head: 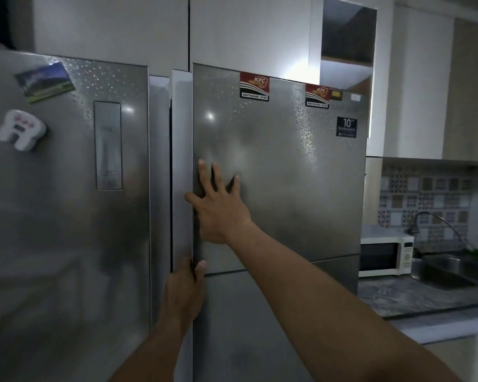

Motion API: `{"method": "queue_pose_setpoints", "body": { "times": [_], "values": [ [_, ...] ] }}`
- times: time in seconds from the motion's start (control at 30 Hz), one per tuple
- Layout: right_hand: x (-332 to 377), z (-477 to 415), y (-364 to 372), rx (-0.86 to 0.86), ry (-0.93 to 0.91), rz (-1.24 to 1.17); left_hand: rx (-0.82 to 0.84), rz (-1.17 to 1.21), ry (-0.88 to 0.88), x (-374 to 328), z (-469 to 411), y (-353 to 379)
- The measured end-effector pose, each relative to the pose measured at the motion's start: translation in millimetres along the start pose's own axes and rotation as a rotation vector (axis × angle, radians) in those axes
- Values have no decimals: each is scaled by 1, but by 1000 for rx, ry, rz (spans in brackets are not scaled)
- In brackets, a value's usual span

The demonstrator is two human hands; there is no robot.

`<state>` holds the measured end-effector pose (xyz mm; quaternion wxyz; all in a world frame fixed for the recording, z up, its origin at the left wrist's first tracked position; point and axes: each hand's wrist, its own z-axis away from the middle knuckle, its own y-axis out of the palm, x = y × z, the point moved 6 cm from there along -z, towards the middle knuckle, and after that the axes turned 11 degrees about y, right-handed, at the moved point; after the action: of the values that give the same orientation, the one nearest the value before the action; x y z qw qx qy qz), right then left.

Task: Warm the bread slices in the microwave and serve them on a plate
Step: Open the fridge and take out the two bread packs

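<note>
White boxy microwave [385, 255] on dark counter, right of steel fridge door [282, 172], well apart from both hands. Right hand [218, 205] flat on door, fingers spread wide. Left hand [186, 285] below it, fingers curled around door's left edge.

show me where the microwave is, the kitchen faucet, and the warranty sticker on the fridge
microwave [381, 256]: head view, on its dark door window.
faucet [436, 216]: head view, on the arched spout over the sink.
warranty sticker [346, 127]: head view, on the middle of the dark label.
</note>
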<state>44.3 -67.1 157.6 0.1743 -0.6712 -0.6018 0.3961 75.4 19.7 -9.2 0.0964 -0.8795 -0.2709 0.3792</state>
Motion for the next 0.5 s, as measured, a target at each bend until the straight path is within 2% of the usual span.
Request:
{"method": "queue_pose_setpoints", "body": {
  "times": [0.2, 0.4, 0.5],
  "values": [
    [-18, 54, -43, 29, 7, -66, -79, -99, 80, -60, 48, -22],
    [-47, 121, -87, 117, 40, -162, 95, -369, 158, -114, 110, -44],
    [-62, 155, -107, 91, 64, -169, 37, -369, 229, -136, 138, -56]
  ]
}}
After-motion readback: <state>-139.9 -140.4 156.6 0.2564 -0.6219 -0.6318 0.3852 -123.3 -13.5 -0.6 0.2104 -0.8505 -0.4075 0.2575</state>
